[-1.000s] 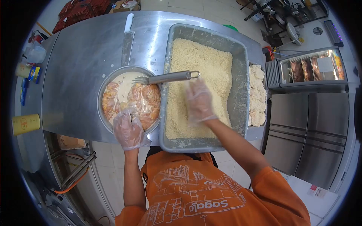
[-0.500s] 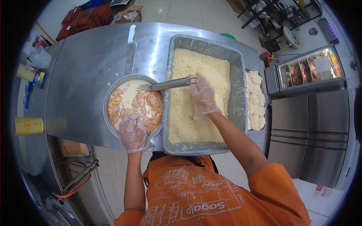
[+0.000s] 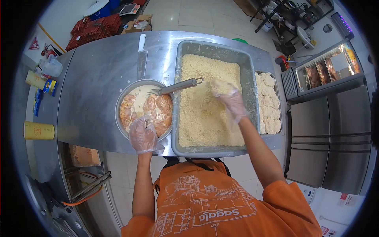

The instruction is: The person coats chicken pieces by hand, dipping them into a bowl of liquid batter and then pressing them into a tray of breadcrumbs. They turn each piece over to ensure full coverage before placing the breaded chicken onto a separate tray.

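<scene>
- Steel underlies nearly everything: the surface (image 3: 92,94) carries a round bowl (image 3: 147,82) with a grey tub (image 3: 249,87) close beside it, seemingly so both lie within easy reach.
- The left hand (image 3: 143,136), in a clear glove, is at the bowl's near side, fingers bunched against the raw meat (image 3: 160,112) in milky liquid. Its grip looks narrow, but I cannot tell whether a piece is pinched.
- The right hand (image 3: 230,100) hangs over the pale crumbs (image 3: 201,128) in the tub, fingers curled and caked. I cannot tell whether its grip holds anything; being over the tub probably keeps falling crumbs inside.
- A whisk (image 3: 182,85) spans the gap, its wires in the bowl and its handle reaching over the tub, likely propped so the handle keeps out of the liquid.
- Coated pieces (image 3: 269,104) sit packed beyond the tub, and a knife (image 3: 142,63) lies past the bowl, apart from both hands.
</scene>
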Tool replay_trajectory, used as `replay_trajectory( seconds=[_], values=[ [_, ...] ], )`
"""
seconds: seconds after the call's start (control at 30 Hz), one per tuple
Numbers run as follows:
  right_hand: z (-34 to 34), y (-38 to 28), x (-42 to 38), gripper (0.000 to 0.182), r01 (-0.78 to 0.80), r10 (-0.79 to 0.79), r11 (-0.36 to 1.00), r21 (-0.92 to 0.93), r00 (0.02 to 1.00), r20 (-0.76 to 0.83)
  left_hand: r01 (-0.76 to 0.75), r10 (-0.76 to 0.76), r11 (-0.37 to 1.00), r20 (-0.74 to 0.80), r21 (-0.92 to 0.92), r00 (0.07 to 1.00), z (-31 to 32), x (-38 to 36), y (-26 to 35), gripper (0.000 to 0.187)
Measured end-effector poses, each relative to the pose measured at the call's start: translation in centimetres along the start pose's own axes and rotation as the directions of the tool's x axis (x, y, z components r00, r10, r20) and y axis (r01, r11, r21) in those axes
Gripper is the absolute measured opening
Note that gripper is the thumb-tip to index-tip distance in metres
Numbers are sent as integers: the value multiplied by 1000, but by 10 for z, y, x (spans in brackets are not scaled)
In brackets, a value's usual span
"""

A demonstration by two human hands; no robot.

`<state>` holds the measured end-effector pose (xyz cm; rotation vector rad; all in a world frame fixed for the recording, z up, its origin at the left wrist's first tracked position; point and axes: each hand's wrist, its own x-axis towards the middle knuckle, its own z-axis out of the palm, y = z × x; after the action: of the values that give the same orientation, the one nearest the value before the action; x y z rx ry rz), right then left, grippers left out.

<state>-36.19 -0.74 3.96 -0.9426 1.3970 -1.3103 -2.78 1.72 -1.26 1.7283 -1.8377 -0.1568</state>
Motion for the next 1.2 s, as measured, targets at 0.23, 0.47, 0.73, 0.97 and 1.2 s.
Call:
replay_trajectory(
  seconds=[0.23,0.47,0.73,0.97,1.2],
  values=[
    [-23,-23,-4,53,68,-68,997,-45,998,0,34,-33,999,21,-18,999,-4,-2,1,32],
    [42,47,11,69,-24,-112,413,-911,991,-77,4,-4,1000,22,-6,1000,-4,-3,1,28],
    [40,88,3,76,124,-136,180,-976,986,100,-8,9,1000,52,-17,999,-2,5,7,18],
    [-29,21,27,58,196,296,208,-958,921,252,-53,55,998,46,-43,997,0,3,-6,19],
    [-42,-9,7,50,294,60,561,-774,918,392,63,-63,998,60,-9,996,-2,5,6,21]
  ],
)
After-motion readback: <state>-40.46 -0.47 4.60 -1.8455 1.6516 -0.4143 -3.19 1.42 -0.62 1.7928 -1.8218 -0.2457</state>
